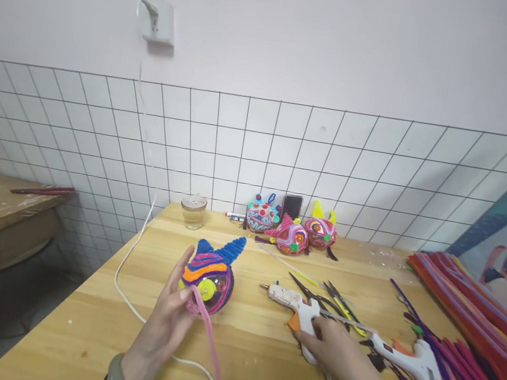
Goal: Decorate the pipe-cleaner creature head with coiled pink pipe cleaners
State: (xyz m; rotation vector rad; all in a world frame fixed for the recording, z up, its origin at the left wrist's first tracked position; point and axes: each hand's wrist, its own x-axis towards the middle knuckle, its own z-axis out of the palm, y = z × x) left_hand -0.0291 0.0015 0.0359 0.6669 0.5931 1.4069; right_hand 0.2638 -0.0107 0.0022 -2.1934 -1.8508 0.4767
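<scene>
My left hand (172, 314) is closed around a clear ball ornament (219, 289) partly covered in blue, pink and orange pipe cleaners. Two blue ear-like points stand up from its top, and a yellow coil sits on its front. A loose pink pipe cleaner (212, 341) hangs from the ornament near my thumb. On the right, my right hand (329, 342) grips the handle of a white hot glue gun (288, 297) with an orange trigger. Its nozzle points left, over the tabletop. Some of my right fingers are hidden behind the handle.
Three decorated ornaments (293, 236) stand at the back, near a glass cup (193, 213). Scissors (314, 294) lie behind the glue gun. A second glue gun (415, 360) and bundles of pipe cleaners (468, 371) are at right. A white cable (132, 248) crosses the wooden table (125, 298).
</scene>
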